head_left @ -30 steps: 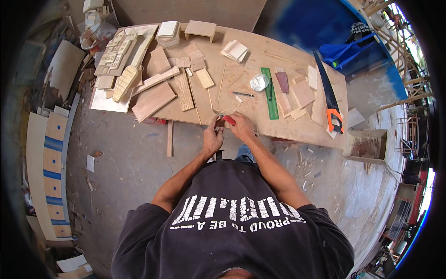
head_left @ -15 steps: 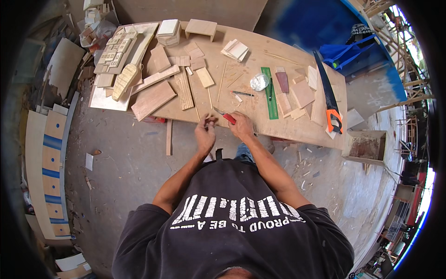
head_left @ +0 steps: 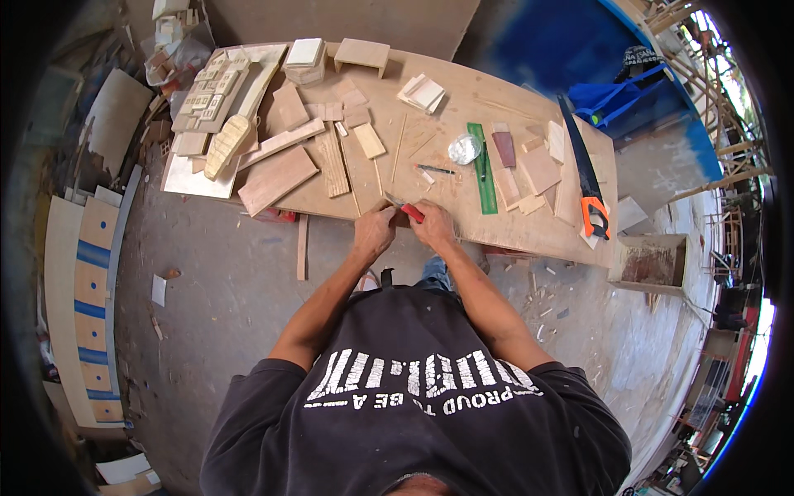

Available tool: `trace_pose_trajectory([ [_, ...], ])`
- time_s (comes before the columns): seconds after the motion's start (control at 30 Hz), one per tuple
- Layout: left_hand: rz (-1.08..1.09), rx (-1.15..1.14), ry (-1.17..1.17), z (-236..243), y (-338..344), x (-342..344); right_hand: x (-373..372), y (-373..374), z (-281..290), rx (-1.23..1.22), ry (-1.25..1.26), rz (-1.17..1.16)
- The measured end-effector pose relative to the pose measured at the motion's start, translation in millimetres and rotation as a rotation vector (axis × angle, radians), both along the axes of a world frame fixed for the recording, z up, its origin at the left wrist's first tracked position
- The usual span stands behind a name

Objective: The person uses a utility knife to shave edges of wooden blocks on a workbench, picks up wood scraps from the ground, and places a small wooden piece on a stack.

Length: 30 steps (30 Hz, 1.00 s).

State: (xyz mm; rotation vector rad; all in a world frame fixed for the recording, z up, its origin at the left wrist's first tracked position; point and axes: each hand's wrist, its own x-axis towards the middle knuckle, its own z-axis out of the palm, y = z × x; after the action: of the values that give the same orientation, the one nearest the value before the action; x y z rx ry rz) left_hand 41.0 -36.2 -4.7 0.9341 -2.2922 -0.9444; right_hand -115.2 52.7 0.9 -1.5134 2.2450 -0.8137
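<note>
At the near edge of the wooden work table (head_left: 463, 217), my right hand (head_left: 434, 227) is closed round the red handle of a knife (head_left: 412, 212). Its blade points left and away from me, by the fingers of my left hand (head_left: 375, 231). That hand is closed, with fingertips drawn together right beside the knife; whatever they hold is too small to make out. Just beyond my hands lie a dark pencil (head_left: 436, 169), thin wooden sticks (head_left: 397, 150) and wood shavings. A green ruler (head_left: 480, 169) lies to the right, beside a small round container (head_left: 465, 149) with whitish contents.
Wood blocks and boards (head_left: 279, 180) cover the table's left part, with a layered wooden model (head_left: 217, 95) behind. More offcuts (head_left: 539, 168) and an orange-handled saw (head_left: 592, 207) lie on the right. A box (head_left: 653, 258) stands past the right end.
My left hand, blurred and apart earlier, has come right up against the knife with its fingers closed. My right hand keeps hold of the knife, almost in the same place.
</note>
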Motion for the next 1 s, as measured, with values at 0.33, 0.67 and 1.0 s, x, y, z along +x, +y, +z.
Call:
trace_pose_trajectory([
  [0.33,-0.248,-0.143,-0.269,4,-17,-14,0,8,-9,-0.034,-0.031,-0.039],
  [0.67,-0.182,-0.128,-0.111,-1,-17,-13,81,70,-5,-0.006,-1.069,-0.725],
  [1.0,-0.200,-0.116,-0.133,4,-19,-16,114,47,-48,-0.033,-1.094,-0.779],
])
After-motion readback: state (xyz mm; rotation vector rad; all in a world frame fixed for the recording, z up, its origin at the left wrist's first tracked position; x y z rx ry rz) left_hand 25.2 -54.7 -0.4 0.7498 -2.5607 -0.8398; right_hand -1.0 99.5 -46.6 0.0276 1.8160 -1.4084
